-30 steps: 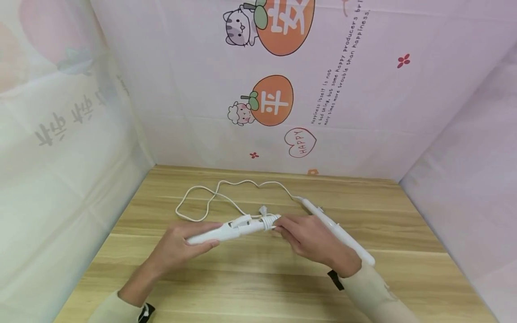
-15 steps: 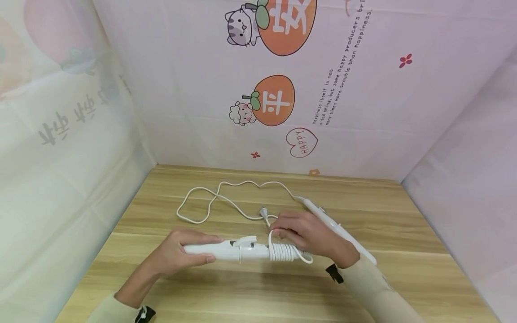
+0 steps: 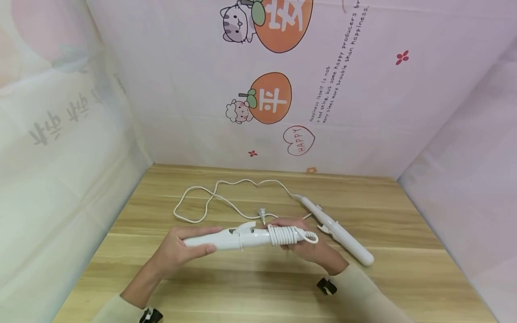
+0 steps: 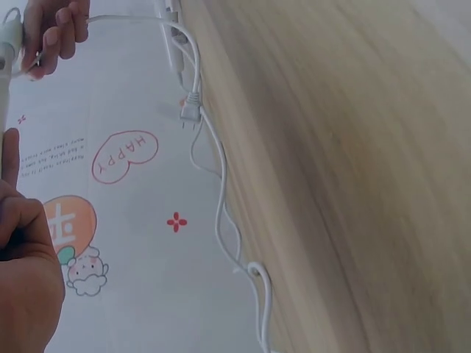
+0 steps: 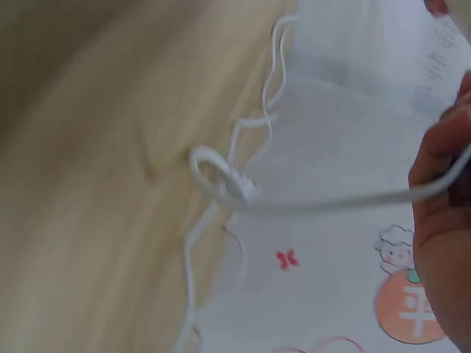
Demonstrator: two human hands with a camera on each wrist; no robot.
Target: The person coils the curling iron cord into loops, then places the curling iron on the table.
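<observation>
In the head view my left hand (image 3: pixel 175 246) grips one end of a white curling iron (image 3: pixel 252 239), thumb in front and fingers behind. The iron is held nearly level above the table, its lever upward. White cord (image 3: pixel 282 235) is wound in several turns round its other end. Behind those turns is my right hand (image 3: pixel 313 252), partly hidden by the iron. Its curled fingers hold the free cord (image 5: pixel 331 206) in the right wrist view. From there the cord runs down to a two-pin plug (image 4: pixel 190 110), seen in the left wrist view.
A second white curling iron (image 3: pixel 343 237) lies slanted on the wooden table (image 3: pixel 242 291) at the right. Its loose cord (image 3: pixel 246 180) loops across the back and left of the table. Printed cloth walls (image 3: pixel 194 89) stand at the back and both sides.
My right hand has gone from the front of the wound end, over the top, to behind it with the cord. The curling iron dipped and leveled, then rose slightly. My left hand keeps its grip.
</observation>
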